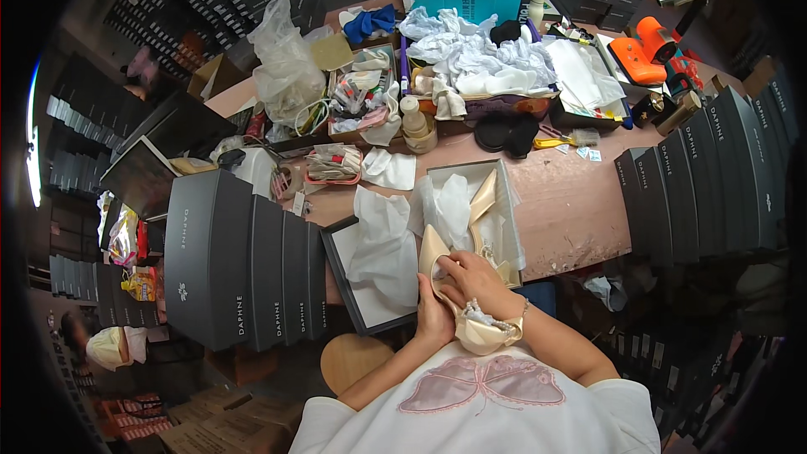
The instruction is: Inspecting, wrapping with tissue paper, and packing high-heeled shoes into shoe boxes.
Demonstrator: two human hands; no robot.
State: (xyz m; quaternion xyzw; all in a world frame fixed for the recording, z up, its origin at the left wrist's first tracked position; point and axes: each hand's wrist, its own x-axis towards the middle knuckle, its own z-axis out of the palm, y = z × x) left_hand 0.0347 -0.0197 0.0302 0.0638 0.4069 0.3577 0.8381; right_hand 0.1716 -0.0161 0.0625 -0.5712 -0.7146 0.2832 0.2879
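A cream pointed-toe shoe (431,245) is tilted over the near edge of an open shoebox (513,227), its toe pointing away from me. My left hand (433,313) is wrapped round its side. My right hand (477,279) has bent fingers at the shoe's opening; whether they pinch anything inside is hidden. Close to my chest, below the right wrist, sits a cream satin piece with a beaded trim (487,332). A second cream shoe (482,206) lies in the box beside crumpled white tissue paper (448,210). The dark-edged box lid (340,252) rests to the left, with tissue (382,235) across it.
Dark shoeboxes (210,261) stand in a row at left, more (698,176) at right. Behind the open box are a small red basket (334,166), a pump bottle (415,126), a yellow-handled brush (555,141), and a tray heaped with white paper (479,59). An orange tape dispenser (636,59) stands far right.
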